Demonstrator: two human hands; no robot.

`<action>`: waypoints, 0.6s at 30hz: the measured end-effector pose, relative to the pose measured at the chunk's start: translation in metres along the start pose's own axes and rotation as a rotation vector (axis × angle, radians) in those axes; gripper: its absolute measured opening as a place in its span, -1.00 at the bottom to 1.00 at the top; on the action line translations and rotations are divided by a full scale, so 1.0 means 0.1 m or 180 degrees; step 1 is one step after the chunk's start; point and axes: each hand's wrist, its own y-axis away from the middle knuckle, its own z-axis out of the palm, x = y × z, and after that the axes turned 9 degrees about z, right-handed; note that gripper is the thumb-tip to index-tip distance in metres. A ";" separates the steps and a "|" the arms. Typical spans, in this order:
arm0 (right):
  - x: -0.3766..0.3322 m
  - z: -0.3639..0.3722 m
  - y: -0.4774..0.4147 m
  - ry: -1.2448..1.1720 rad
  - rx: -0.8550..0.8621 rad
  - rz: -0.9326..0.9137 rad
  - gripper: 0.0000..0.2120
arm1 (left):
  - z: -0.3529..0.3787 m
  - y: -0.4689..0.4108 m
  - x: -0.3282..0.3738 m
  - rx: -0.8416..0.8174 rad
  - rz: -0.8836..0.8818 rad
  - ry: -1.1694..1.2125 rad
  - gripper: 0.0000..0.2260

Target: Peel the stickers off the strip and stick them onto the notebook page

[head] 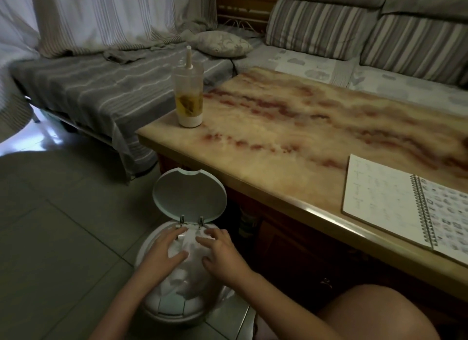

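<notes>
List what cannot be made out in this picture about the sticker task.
1. Head view: the left hand and right hand cover what lies in the bin; whether a sticker strip is beneath cannot be told.
2. Head view: the right page of the notebook is cut off by the frame's right edge.
3. Head view: the stickers there are too blurred and small to tell apart.

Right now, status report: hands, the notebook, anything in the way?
Left hand and right hand open, resting on white contents of round white lidded bin. White spiral-bound notebook lies open on marble table, untouched. Sticker strip not in view.
</notes>
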 end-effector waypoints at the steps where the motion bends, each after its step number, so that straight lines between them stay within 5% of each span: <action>1: 0.02 0.00 0.00 -0.0118 -0.0069 0.0084 -0.50 | 0.01 0.03 0.03 -0.0029 0.0029 0.0014 -0.49; 18: 0.18 -0.12 0.15 -0.1116 0.0202 0.0614 -0.76 | -0.02 0.07 0.31 0.0560 0.0220 0.0308 -0.65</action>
